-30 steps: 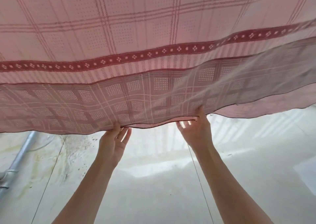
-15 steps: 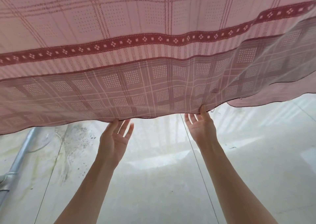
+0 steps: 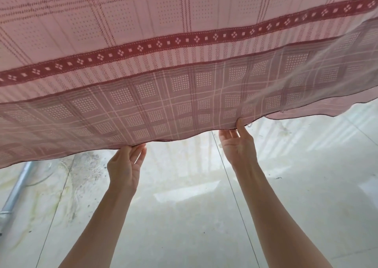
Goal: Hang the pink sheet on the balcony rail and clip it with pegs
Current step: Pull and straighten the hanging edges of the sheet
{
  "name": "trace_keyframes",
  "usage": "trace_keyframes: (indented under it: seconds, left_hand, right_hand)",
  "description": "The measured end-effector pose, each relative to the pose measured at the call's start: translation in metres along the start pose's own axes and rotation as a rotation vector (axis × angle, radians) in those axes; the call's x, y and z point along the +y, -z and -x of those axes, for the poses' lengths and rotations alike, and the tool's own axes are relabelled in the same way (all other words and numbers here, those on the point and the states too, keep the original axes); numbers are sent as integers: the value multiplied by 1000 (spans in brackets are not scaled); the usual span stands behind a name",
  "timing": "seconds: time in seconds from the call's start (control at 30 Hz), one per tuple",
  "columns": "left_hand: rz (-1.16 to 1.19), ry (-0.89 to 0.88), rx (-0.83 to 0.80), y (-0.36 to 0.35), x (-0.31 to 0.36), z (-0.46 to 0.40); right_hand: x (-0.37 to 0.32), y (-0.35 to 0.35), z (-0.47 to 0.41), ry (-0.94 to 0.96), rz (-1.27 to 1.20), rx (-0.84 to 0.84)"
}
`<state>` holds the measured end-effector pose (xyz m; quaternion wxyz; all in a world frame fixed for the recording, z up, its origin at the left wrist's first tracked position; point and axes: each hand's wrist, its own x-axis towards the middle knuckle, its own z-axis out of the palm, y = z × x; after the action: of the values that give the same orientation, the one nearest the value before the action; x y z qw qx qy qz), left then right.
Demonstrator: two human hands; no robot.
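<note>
The pink sheet (image 3: 184, 49), checked and crossed by a dark red diamond band, hangs across the whole upper half of the view, doubled over along its lower part. My left hand (image 3: 124, 167) reaches up to the hem at the lower middle, fingertips touching the edge, fingers nearly straight. My right hand (image 3: 237, 143) is a little higher and to the right, thumb pressed on the front of the hem with fingers behind it, pinching the edge. The rail and pegs are hidden from view.
Below the sheet lies a pale tiled floor (image 3: 184, 216) with dirt stains at the left. A grey metal pipe (image 3: 16, 188) runs along the floor at the far left edge.
The sheet's hem has risen and swung to the right. My left hand opened off the hem half a second ago and now touches it again; my right hand kept its pinch.
</note>
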<state>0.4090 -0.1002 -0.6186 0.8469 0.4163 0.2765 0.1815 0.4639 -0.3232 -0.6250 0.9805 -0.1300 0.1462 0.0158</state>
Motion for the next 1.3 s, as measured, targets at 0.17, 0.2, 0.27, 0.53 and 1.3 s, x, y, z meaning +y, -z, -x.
trace_keyframes:
  seconds: [0.17, 0.2, 0.27, 0.53, 1.3]
  left_hand:
    - [41, 13, 11, -2, -5, 6]
    - [52, 18, 5, -1, -6, 7]
    - [92, 30, 1, -2, -6, 8]
    - [326, 140, -107, -12, -13, 20]
    - [57, 166, -156, -64, -51, 42]
  right_hand:
    - [-2, 7, 2, -32, -40, 63]
    - [-3, 8, 1, -36, -35, 71]
    - [-5, 9, 1, -41, -21, 77]
    - [2, 18, 15, -14, -50, 70]
    - [-65, 5, 11, 73, 85, -63]
